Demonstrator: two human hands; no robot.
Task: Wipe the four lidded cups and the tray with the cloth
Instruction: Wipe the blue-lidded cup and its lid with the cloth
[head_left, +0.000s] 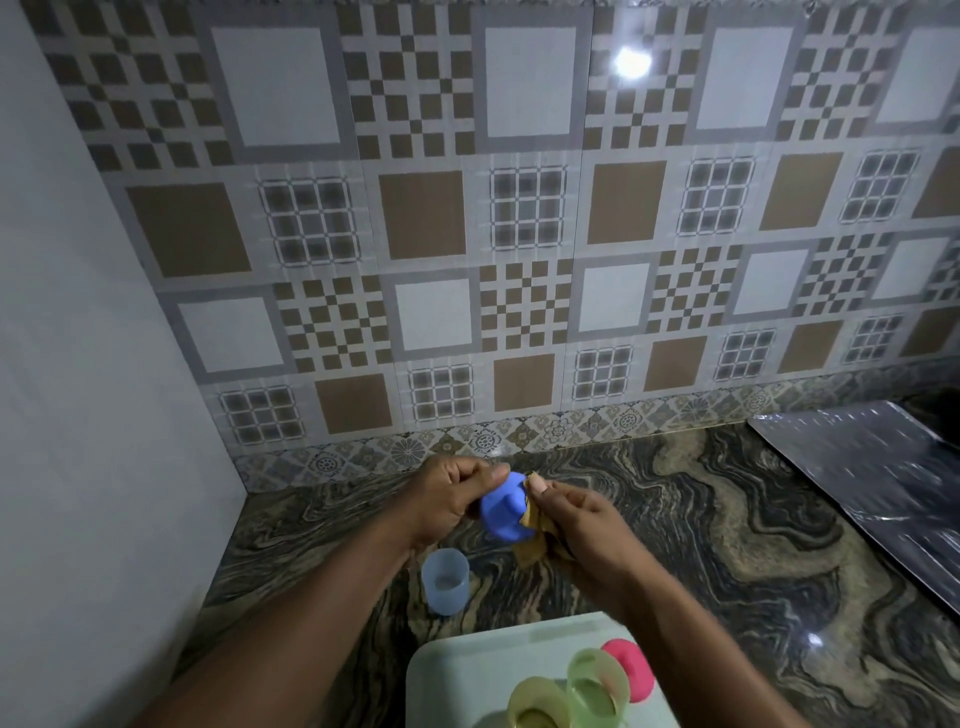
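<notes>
We see the left hand (447, 499) curled around a blue lid (504, 512), with the thumb on its top, held above the marbled counter (701, 519) near the tiled wall (519, 234). The right hand (576, 519) pinches a tan cloth (532, 545) and presses it against the right side of the lid; the rest of the cloth hangs below the fingers. Under the left wrist stands an open pale blue cup (445, 581), upright on the counter and apart from the tray. The pale tray (447, 675) lies at the lower edge and carries three cups close together: a yellow cup (537, 704), a green cup (597, 680) and a pink cup (631, 665). We cannot tell if they lie or only lean. A dark glossy board (872, 467) rests at the right.
</notes>
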